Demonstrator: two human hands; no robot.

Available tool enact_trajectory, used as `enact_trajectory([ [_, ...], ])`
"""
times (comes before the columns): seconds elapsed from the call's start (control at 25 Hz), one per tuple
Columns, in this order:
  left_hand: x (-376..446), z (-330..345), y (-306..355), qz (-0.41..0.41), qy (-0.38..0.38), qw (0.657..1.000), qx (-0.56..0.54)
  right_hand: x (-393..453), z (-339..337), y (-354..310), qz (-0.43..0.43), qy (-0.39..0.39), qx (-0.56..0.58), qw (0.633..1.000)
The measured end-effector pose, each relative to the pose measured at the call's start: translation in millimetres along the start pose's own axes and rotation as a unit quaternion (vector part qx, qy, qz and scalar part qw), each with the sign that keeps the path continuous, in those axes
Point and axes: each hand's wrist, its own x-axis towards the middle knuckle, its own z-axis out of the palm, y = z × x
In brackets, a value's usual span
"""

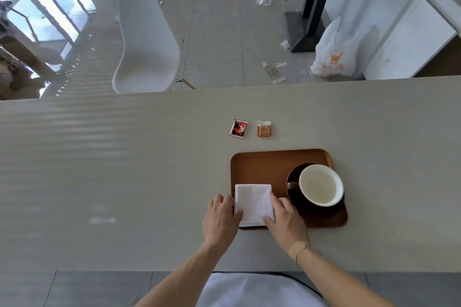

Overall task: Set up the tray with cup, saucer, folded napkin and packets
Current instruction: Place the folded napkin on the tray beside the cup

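Both hands rest on the folded white napkin (253,203), which lies on the near left part of the brown tray (264,164). The left hand (220,219) lies against the napkin's left edge, its thumb pressing the near left corner and its fingers loosely curled, not gripping. The right hand (287,219) lies flat along the right edge, thumb on the near right corner and fingers spread over the napkin's side; a tan plaster (296,248) sits at that wrist. On the right half of the tray stands the white-lined cup (321,185), empty and upright on its dark saucer (294,178), with the handle pointing toward the napkin. Beyond the tray's far edge, well apart from it, two packets lie side by side on the pale table (124,169): a red and black packet (238,128) on the left and a brown packet (264,129) just to its right.
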Motion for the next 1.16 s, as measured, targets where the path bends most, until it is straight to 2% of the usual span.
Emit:
enact_trajectory([
  [0.08, -1.8, -0.3, -10.1, 0.036, 0.016, 0.999, 0.003, -7.2, -1.7, 0.7, -0.038, 0.028, -0.03, 0.998],
  [0.2, -6.9, 0.6, -33.2, 0.2, 0.018, 0.979, 0.04, -19.7, -6.0, 4.8, -0.121, 0.064, -0.084, 0.987],
  [0.28, -9.7, -0.8, -42.9, 0.245, 0.006, 0.968, 0.056, -25.3, -8.3, 7.8, -0.155, 0.065, -0.116, 0.979],
  [0.48, -7.2, -5.0, -36.4, 0.269, 0.026, 0.958, 0.097, -21.1, -12.8, 6.8, -0.162, 0.076, -0.125, 0.976],
  [0.72, -9.2, 0.0, -27.1, 0.265, 0.003, 0.96, 0.092, -22.3, -18.1, 8.0, -0.154, 0.082, -0.095, 0.98],
  [1.0, -12.4, -4.6, -37.4, 0.305, 0.009, 0.945, 0.119, -34.6, -5.7, 6.8, -0.146, 0.073, -0.054, 0.985],
  [1.16, -12.6, -5.1, -34.7, 0.291, 0.007, 0.949, 0.119, -36.6, -6.2, 7.0, -0.139, 0.065, -0.065, 0.986],
])
